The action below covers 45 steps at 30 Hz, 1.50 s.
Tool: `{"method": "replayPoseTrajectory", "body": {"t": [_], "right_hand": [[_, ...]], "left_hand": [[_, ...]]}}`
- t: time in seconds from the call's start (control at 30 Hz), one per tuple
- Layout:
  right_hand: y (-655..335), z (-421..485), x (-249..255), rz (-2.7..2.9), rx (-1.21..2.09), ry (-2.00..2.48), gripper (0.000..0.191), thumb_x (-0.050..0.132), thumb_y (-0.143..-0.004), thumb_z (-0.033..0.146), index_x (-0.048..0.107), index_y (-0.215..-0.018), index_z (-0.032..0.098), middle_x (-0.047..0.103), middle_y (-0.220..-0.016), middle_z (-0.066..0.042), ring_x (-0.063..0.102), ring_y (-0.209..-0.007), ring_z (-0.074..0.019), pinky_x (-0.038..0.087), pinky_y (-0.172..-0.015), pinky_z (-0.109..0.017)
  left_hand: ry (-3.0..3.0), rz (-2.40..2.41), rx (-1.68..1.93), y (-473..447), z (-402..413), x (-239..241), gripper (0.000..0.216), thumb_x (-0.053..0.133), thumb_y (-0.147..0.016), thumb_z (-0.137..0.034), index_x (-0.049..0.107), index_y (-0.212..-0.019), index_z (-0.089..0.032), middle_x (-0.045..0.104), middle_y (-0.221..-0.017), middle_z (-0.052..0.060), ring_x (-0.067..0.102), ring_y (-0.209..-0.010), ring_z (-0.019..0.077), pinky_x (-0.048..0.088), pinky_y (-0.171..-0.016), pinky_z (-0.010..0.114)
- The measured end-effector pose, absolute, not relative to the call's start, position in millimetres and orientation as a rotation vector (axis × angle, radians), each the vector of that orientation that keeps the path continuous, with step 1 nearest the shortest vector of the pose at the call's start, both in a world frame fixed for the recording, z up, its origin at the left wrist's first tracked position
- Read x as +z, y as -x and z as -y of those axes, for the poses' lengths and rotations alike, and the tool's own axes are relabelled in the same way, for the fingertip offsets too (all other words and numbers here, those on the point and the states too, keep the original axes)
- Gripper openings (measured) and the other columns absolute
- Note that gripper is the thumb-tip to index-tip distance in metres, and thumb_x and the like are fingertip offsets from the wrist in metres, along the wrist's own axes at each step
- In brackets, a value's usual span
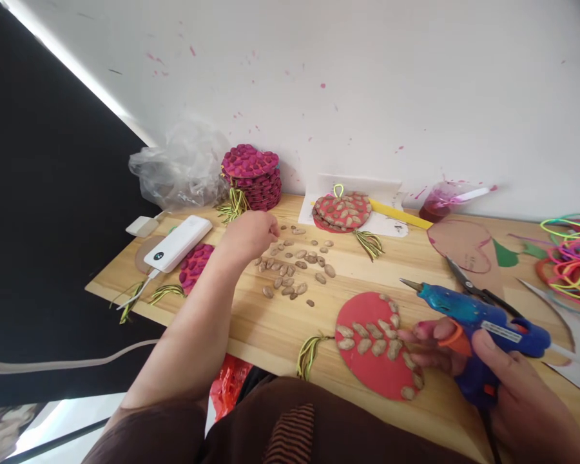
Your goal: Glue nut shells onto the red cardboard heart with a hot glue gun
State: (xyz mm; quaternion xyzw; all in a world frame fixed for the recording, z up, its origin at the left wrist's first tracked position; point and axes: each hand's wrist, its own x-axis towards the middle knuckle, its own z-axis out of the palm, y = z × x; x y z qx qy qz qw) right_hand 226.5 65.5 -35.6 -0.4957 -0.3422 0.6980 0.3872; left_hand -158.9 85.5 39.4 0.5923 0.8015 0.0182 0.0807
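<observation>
My right hand (507,386) is wrapped round a blue hot glue gun (473,312) with an orange trigger, its nozzle pointing left. Below the nozzle lies a red disc (362,370), edged and crossed with rows of peanut shells (378,348) and trailing a yellow-green and black tassel (309,354). My right fingertips touch or nearly touch the disc's right side. Over at the loose peanut shells (320,278), my left hand (256,233) has its fingers pinched together at the far left of the scatter; whatever is between them is hidden.
Behind stand a stack of purple shell-covered discs (251,180), a plastic bag (178,167) and finished red discs (343,211). A white power bank (178,243) lies left. Scissors (468,280), a cup of dark red liquid (435,203) and coloured cords (577,264) are right.
</observation>
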Motion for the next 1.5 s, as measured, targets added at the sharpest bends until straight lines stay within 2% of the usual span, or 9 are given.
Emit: {"method": "replayPoseTrajectory", "body": {"t": [0.2, 0.37, 0.57, 0.73, 0.9, 1.03, 1.27, 1.4, 1.5], "right_hand": [[-224, -64, -32, 0.833, 1.782, 1.362, 0.034, 0.093, -0.052, 0.042, 0.078, -0.077, 0.023, 0.078, -0.098, -0.011, 0.076, -0.091, -0.0362, 0.066, -0.079, -0.045], [-221, -64, -25, 0.791, 1.769, 1.422, 0.036, 0.096, -0.043, 0.038, 0.076, -0.069, 0.023, 0.079, -0.091, -0.011, 0.076, -0.088, -0.0383, 0.066, -0.08, -0.046], [-219, -65, -24, 0.79, 1.767, 1.451, 0.038, 0.094, -0.045, 0.048, 0.077, -0.068, 0.022, 0.078, -0.091, -0.012, 0.076, -0.089, -0.0394, 0.065, -0.082, -0.049], [-221, -66, -26, 0.774, 1.786, 1.437, 0.038, 0.097, -0.04, 0.038, 0.077, -0.069, 0.023, 0.078, -0.094, -0.012, 0.075, -0.092, -0.04, 0.064, -0.085, -0.049], [-226, -66, -32, 0.766, 1.799, 1.417, 0.038, 0.096, -0.042, 0.036, 0.079, -0.073, 0.023, 0.078, -0.099, -0.013, 0.075, -0.094, -0.0405, 0.064, -0.085, -0.05], [-224, -66, -30, 0.765, 1.783, 1.422, 0.039, 0.097, -0.039, 0.036, 0.078, -0.072, 0.023, 0.078, -0.098, -0.012, 0.075, -0.093, -0.0411, 0.065, -0.084, -0.05], [-222, -64, -26, 0.835, 1.79, 1.38, 0.036, 0.095, -0.048, 0.042, 0.078, -0.074, 0.023, 0.078, -0.094, -0.011, 0.076, -0.09, -0.0376, 0.065, -0.084, -0.047], [-221, -64, -23, 0.85, 1.77, 1.379, 0.036, 0.095, -0.047, 0.043, 0.078, -0.071, 0.023, 0.078, -0.096, -0.012, 0.074, -0.094, -0.0385, 0.065, -0.084, -0.047], [-218, -65, -22, 0.841, 1.756, 1.403, 0.038, 0.095, -0.043, 0.043, 0.077, -0.068, 0.022, 0.078, -0.094, -0.012, 0.074, -0.092, -0.04, 0.065, -0.083, -0.049]], "left_hand": [[-1.884, -2.298, 0.082, 167, -82, 20, 0.022, 0.064, -0.081, -0.019, 0.078, -0.098, -0.022, 0.078, -0.096, 0.005, 0.069, -0.091, 0.0241, 0.048, -0.081, 0.032], [-1.896, -2.235, 0.221, 170, -85, 12, 0.015, 0.066, -0.08, -0.023, 0.079, -0.089, -0.021, 0.076, -0.086, 0.005, 0.068, -0.08, 0.0233, 0.046, -0.072, 0.032], [-1.901, -2.232, 0.222, 172, -86, 9, 0.013, 0.065, -0.081, -0.023, 0.077, -0.085, -0.021, 0.076, -0.082, 0.005, 0.067, -0.077, 0.0229, 0.044, -0.069, 0.031], [-1.86, -2.286, 0.275, 175, -82, 15, 0.018, 0.06, -0.083, -0.023, 0.078, -0.086, -0.02, 0.078, -0.089, 0.007, 0.068, -0.082, 0.0246, 0.045, -0.073, 0.032], [-1.898, -2.136, 0.398, 177, -81, 13, 0.015, 0.067, -0.079, -0.022, 0.079, -0.089, -0.019, 0.077, -0.087, 0.005, 0.068, -0.08, 0.0217, 0.046, -0.075, 0.03], [-1.97, -2.135, 0.357, 176, -86, 6, 0.016, 0.066, -0.078, -0.018, 0.08, -0.085, -0.02, 0.077, -0.086, 0.005, 0.068, -0.081, 0.0223, 0.047, -0.075, 0.031], [-1.978, -2.213, 0.268, 173, -89, 4, 0.015, 0.064, -0.077, -0.016, 0.078, -0.08, -0.019, 0.076, -0.085, 0.008, 0.067, -0.084, 0.0254, 0.048, -0.077, 0.034], [-1.713, -2.081, 0.566, 180, -84, 8, 0.012, 0.069, -0.078, -0.029, 0.076, -0.081, -0.02, 0.076, -0.081, 0.005, 0.065, -0.076, 0.0213, 0.047, -0.074, 0.033], [-1.381, -1.763, 0.949, 185, -81, 10, 0.026, 0.078, -0.071, -0.041, 0.074, -0.084, -0.018, 0.072, -0.077, 0.002, 0.06, -0.07, 0.0162, 0.045, -0.069, 0.029]]}}
